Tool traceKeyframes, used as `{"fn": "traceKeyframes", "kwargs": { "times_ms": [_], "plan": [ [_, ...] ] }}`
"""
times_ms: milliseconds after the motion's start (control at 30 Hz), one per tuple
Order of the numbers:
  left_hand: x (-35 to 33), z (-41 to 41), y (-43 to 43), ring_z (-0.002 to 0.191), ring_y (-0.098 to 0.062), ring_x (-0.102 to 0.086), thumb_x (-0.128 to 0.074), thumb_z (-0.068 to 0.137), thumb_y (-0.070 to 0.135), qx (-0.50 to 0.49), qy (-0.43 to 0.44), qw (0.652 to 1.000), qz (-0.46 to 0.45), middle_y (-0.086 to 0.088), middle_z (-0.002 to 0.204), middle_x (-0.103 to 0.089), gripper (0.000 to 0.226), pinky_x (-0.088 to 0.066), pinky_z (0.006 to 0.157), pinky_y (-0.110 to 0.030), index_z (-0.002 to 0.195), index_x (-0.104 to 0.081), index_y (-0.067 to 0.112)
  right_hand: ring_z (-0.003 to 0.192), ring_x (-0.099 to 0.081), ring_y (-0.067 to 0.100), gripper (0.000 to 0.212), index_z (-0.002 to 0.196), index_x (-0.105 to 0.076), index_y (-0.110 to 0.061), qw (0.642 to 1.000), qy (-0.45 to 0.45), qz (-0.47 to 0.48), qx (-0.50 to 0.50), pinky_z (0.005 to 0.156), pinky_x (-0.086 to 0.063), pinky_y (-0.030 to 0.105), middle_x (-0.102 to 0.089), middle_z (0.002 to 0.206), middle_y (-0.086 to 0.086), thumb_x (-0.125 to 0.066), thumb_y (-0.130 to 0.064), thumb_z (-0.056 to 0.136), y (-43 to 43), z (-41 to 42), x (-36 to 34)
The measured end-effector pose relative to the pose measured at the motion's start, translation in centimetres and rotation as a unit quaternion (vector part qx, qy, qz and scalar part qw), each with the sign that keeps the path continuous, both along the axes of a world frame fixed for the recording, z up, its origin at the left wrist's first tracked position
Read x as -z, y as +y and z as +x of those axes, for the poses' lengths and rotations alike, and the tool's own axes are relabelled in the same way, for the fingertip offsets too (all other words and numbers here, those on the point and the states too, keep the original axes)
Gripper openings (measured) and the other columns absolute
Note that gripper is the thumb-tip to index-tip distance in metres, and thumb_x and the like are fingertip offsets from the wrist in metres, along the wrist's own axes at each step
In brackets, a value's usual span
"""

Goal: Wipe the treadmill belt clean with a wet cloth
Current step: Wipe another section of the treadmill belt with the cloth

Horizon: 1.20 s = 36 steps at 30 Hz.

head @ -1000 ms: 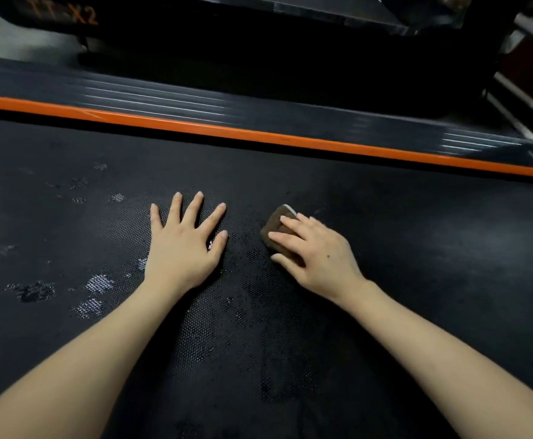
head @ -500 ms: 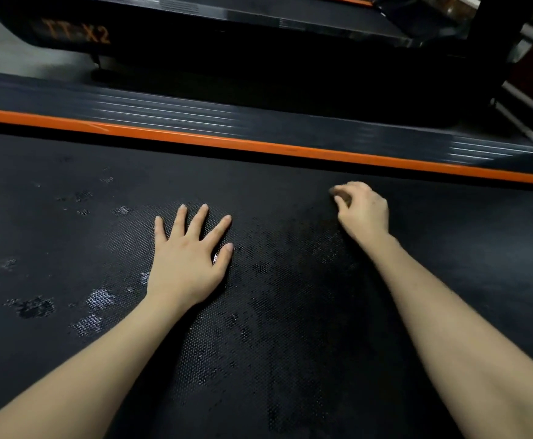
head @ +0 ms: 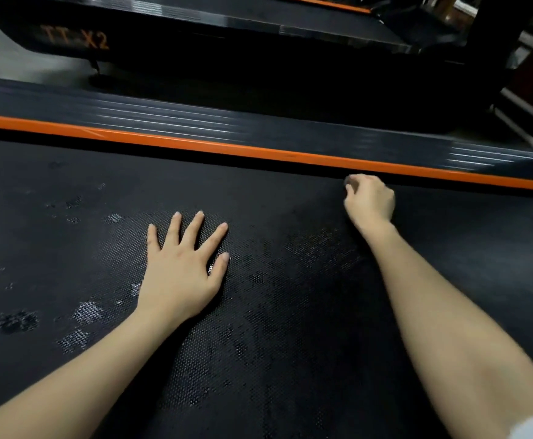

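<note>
Left hand [head: 179, 274] flat, fingers spread, mid belt [head: 290, 343]. Right hand [head: 369, 201] curled at belt's far edge by orange strip [head: 259, 152]; cloth unseen, grip unclear. Cloth likely soft, limp: bunch under palm. Belt rough, damp.

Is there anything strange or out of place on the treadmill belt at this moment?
Only pale, blotchy patches on the belt, left of the left hand. They look uneven against the dark surface. I cannot tell whether they are water or dirt. No damage shows.
</note>
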<state>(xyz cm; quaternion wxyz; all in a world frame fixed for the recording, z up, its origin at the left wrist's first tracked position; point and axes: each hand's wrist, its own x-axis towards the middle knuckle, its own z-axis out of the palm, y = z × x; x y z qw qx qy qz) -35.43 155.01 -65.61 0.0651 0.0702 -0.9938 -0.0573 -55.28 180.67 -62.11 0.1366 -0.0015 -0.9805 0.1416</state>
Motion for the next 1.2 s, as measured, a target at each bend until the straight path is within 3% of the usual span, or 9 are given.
{"fn": "traceKeyframes", "kwargs": {
  "times_ms": [67, 267, 333, 433, 533, 767, 1000, 1100, 1200],
  "plan": [
    [0.1, 0.0, 0.1, 0.143, -0.035, -0.019, -0.010, 0.088, 0.059, 0.001, -0.003, 1.000, -0.005, -0.006, 0.153, -0.031, 0.063, -0.008, 0.113, -0.059, 0.144, -0.033, 0.040, 0.108, -0.057, 0.034, 0.027, 0.112, -0.065, -0.013, 1.000, -0.002, 0.010, 0.015, 0.086, -0.044, 0.035, -0.063, 0.115, 0.015, -0.050, -0.025, 0.092, -4.2, -0.4, 0.0],
    [-0.2, 0.1, -0.2, 0.142, -0.035, -0.022, -0.012, 0.089, 0.059, 0.011, -0.005, 1.000, -0.005, -0.006, 0.152, -0.033, 0.061, -0.010, 0.113, -0.059, 0.143, -0.035, 0.041, 0.118, -0.050, 0.035, 0.028, 0.114, -0.066, -0.013, 0.959, 0.024, 0.036, -0.281, 0.099, -0.041, 0.041, -0.060, 0.123, 0.010, -0.055, -0.019, 0.089, -11.6, 3.1, 1.7],
    [-0.2, 0.2, -0.3, 0.143, -0.034, -0.020, -0.012, 0.089, 0.059, 0.010, -0.004, 1.000, -0.003, -0.005, 0.153, -0.031, 0.061, -0.009, 0.114, -0.058, 0.144, -0.033, 0.041, 0.116, -0.053, 0.031, 0.029, 0.115, -0.067, -0.018, 0.965, 0.026, 0.048, -0.257, 0.094, -0.043, 0.035, -0.060, 0.123, 0.007, -0.056, -0.019, 0.089, -8.1, 1.9, 0.9],
    [-0.3, 0.1, 0.0, 0.142, -0.035, -0.022, -0.013, 0.089, 0.058, 0.006, -0.001, 1.000, -0.002, -0.006, 0.152, -0.033, 0.061, -0.009, 0.113, -0.059, 0.143, -0.035, 0.040, 0.109, -0.055, 0.034, 0.028, 0.117, -0.065, -0.019, 0.996, 0.010, 0.044, -0.083, 0.088, -0.044, 0.034, -0.059, 0.121, 0.011, -0.051, -0.019, 0.092, -2.3, 0.0, -0.1],
    [-0.3, 0.0, 0.3, 0.142, -0.036, -0.021, -0.011, 0.088, 0.058, 0.001, -0.004, 1.000, -0.006, -0.007, 0.152, -0.033, 0.063, -0.009, 0.113, -0.060, 0.143, -0.035, 0.040, 0.107, -0.056, 0.037, 0.026, 0.113, -0.063, -0.012, 0.998, -0.006, 0.067, 0.018, 0.086, -0.046, 0.037, -0.060, 0.116, 0.016, -0.050, -0.020, 0.092, -4.3, -0.7, -0.3],
    [-0.4, 0.1, 0.1, 0.144, -0.033, -0.017, -0.008, 0.087, 0.060, 0.006, -0.006, 1.000, 0.005, -0.004, 0.154, -0.029, 0.065, -0.006, 0.114, -0.057, 0.144, -0.032, 0.042, 0.115, -0.051, 0.037, 0.026, 0.111, -0.068, -0.013, 0.947, 0.009, 0.017, -0.322, 0.099, -0.041, 0.045, -0.061, 0.119, 0.012, -0.056, -0.019, 0.089, -15.6, 5.9, 1.7],
    [-0.4, 0.0, 0.3, 0.144, -0.034, -0.016, -0.007, 0.086, 0.060, -0.001, -0.004, 1.000, 0.006, -0.005, 0.155, -0.028, 0.066, -0.005, 0.114, -0.058, 0.145, -0.031, 0.042, 0.109, -0.052, 0.035, 0.026, 0.106, -0.070, -0.015, 0.989, 0.028, 0.028, -0.143, 0.092, -0.042, 0.038, -0.061, 0.115, 0.010, -0.051, -0.019, 0.089, -6.8, 1.8, 1.1],
    [-0.3, -0.1, 0.2, 0.144, -0.033, -0.014, -0.006, 0.085, 0.060, 0.001, -0.005, 1.000, 0.007, -0.004, 0.156, -0.025, 0.067, -0.004, 0.114, -0.057, 0.145, -0.029, 0.043, 0.103, -0.057, 0.042, 0.028, 0.090, -0.072, -0.012, 0.969, 0.059, 0.030, -0.239, 0.089, -0.047, 0.050, -0.067, 0.102, 0.014, -0.048, -0.022, 0.081, -10.3, 6.3, 1.5],
    [-0.3, -0.1, 0.1, 0.144, -0.033, -0.015, -0.006, 0.085, 0.060, 0.001, -0.001, 1.000, 0.009, -0.004, 0.156, -0.026, 0.067, -0.004, 0.114, -0.058, 0.144, -0.030, 0.043, 0.104, -0.061, 0.039, 0.030, 0.097, -0.073, -0.014, 0.916, 0.074, 0.040, -0.392, 0.091, -0.050, 0.049, -0.068, 0.110, 0.013, -0.049, -0.024, 0.082, -9.0, 13.1, 1.7]
  ]
}}
